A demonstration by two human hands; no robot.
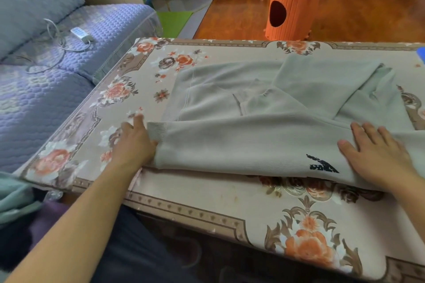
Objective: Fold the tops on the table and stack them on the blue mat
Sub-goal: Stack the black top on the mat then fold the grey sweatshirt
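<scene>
on the floral-cloth counter (207, 190) lies a pale grey-green knit top (264, 135); left hand (134, 142) grips its ribbed cuff, right hand (379, 156) presses flat, fingers (368, 132) straight.

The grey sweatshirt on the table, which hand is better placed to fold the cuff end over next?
Probably the left hand: its fingers already grip the grey sweatshirt at the ribbed cuff. The right hand lies flat near the black logo, better suited to pinning the fabric down.
</scene>
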